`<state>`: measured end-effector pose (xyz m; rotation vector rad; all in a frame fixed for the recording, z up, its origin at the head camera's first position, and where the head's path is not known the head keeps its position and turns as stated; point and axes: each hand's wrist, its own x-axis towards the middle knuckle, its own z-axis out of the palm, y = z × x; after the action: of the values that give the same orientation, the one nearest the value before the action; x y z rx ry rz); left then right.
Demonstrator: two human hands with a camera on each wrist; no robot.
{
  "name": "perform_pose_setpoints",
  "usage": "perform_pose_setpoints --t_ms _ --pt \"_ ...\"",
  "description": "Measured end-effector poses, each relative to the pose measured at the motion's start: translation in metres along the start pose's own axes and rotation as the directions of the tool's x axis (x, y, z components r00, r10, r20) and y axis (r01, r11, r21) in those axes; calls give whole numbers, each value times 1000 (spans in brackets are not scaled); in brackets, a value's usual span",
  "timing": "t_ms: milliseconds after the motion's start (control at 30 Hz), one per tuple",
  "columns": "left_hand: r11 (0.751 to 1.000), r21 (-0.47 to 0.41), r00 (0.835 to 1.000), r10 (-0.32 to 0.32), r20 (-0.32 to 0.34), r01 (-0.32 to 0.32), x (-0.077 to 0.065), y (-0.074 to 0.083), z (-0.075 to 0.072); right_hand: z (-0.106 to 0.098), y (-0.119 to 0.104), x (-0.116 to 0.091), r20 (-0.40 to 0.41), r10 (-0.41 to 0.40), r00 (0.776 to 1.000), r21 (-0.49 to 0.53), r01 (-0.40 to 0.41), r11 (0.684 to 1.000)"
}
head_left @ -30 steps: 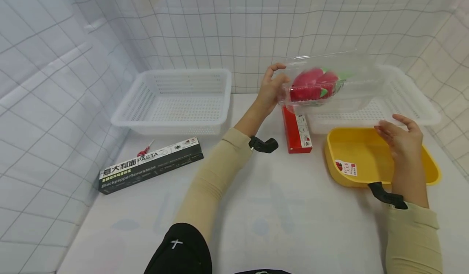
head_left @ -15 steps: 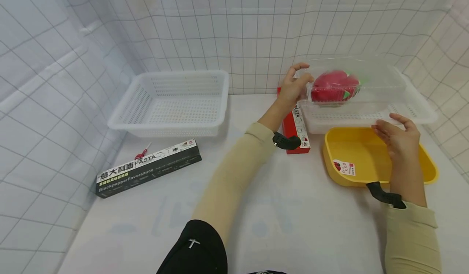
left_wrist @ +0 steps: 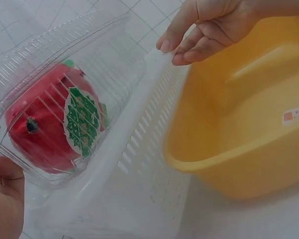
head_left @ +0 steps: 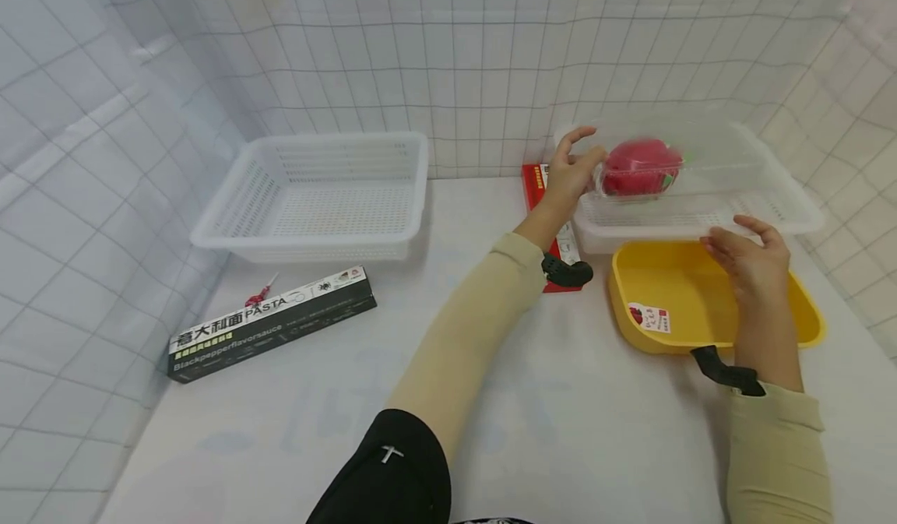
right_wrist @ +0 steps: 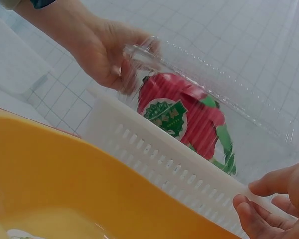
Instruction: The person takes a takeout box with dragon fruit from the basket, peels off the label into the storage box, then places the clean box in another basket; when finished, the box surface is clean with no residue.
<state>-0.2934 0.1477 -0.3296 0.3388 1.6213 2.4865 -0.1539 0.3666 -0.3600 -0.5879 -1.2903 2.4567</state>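
Note:
My left hand (head_left: 571, 170) grips the left end of a clear plastic clamshell container (left_wrist: 97, 55). Inside it is a pink-red dragon fruit (head_left: 641, 167) with green tips; a green-and-white label (right_wrist: 165, 118) shows on it in the right wrist view. The container sits tilted within the right white basket (head_left: 603, 236), inside its rim; its underside is hidden. My right hand (head_left: 753, 263) pinches the basket's front rim, with thumb and finger on either side of it. Beneath that hand stands a yellow tub (head_left: 673, 345) with a small strawberry sticker.
Another white basket (head_left: 308, 247) stands at the back left. Before it lie a black pasta box (head_left: 273, 325) and a small red item (head_left: 258, 298) with a pale stick. A red pasta box (head_left: 534, 185) lies partly under my left arm. White gridded sheeting (head_left: 483, 65) surrounds the table.
My left hand has carried the container with the dragon fruit rightward and lower into the right basket. My right hand has stayed at the basket's front rim.

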Motion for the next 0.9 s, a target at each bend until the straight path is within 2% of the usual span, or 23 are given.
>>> perform_pose_setpoints --t_ms 167,333,533,600,767,900 --pt "992 121 999 28 -30 -24 1 -4 2 1 1 -1 -13 1 1000 -20 -1 1000" --pt "961 272 997 57 -51 -42 -3 -5 8 1 2 -2 -10 4 1000 -5 -4 1000" --pt "943 332 997 41 -62 -18 -5 -9 11 3 4 -4 -2 -2 1000 16 2 1000" --pt "929 371 997 22 -79 9 -6 -9 13 3 4 -4 -5 -6 1000 3 6 1000" --pt "868 493 994 -15 -106 66 -8 -7 20 3 2 -4 -9 -8 1000 -16 8 1000" --pt "839 531 992 -73 -104 118 -8 -4 26 1 1 -5 -21 -10 1000 -21 9 1000"
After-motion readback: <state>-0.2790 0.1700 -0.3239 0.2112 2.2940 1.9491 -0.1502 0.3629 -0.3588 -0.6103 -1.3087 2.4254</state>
